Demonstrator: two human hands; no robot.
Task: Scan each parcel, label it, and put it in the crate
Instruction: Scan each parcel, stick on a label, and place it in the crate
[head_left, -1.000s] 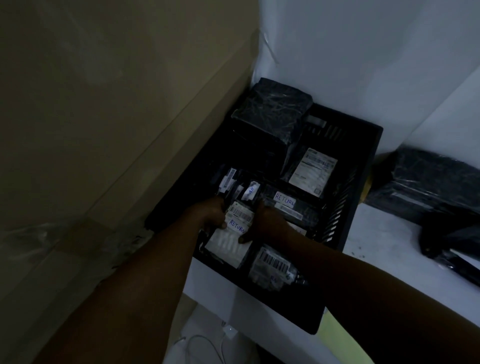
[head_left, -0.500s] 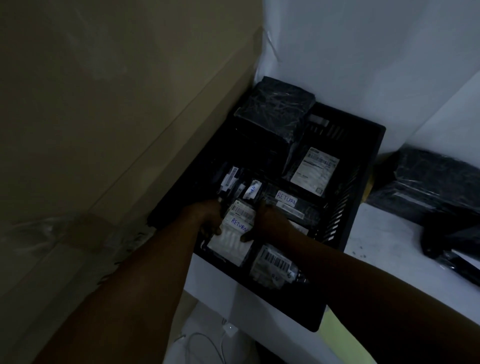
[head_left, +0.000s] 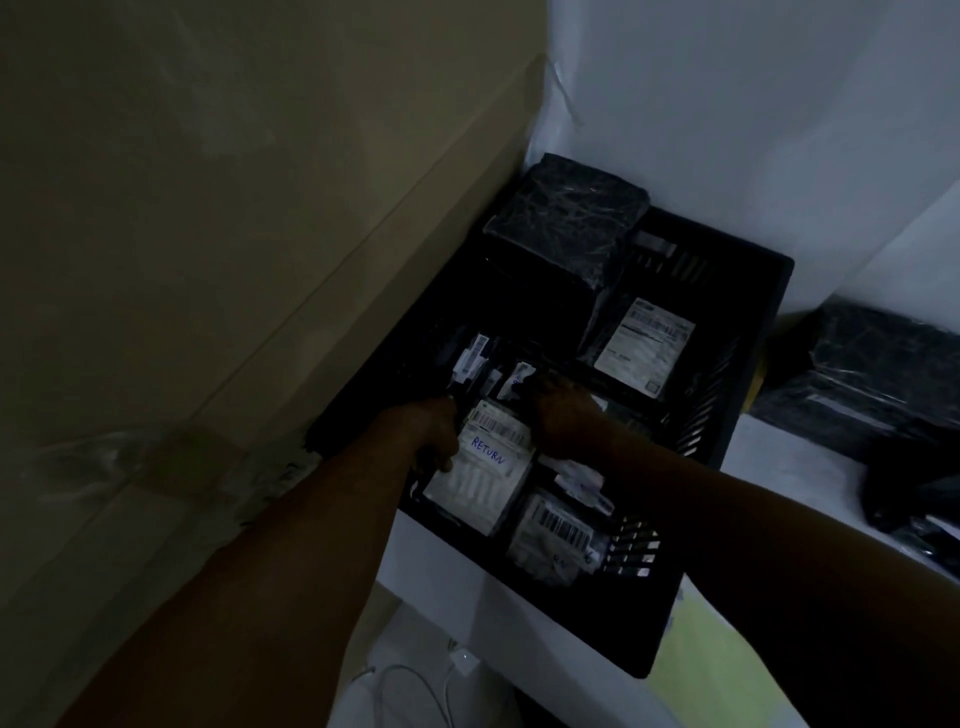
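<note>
Both grips curled around the RETURN parcel (head_left: 480, 465): left hand (head_left: 436, 436), right hand (head_left: 558, 418).

Both hands (head_left: 436, 434) hold parcel (head_left: 480, 470) in crate (head_left: 748, 364)

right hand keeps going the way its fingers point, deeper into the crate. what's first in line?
Probably the small upright parcels just past the right hand, then the big wrapped box in the crate. Depth is murky in this dim picture.

Matt black plastic crate (head_left: 727, 467) holds glossy, crinkled film-wrapped parcels (head_left: 566, 218) with smooth white paper labels (head_left: 644, 348).
</note>
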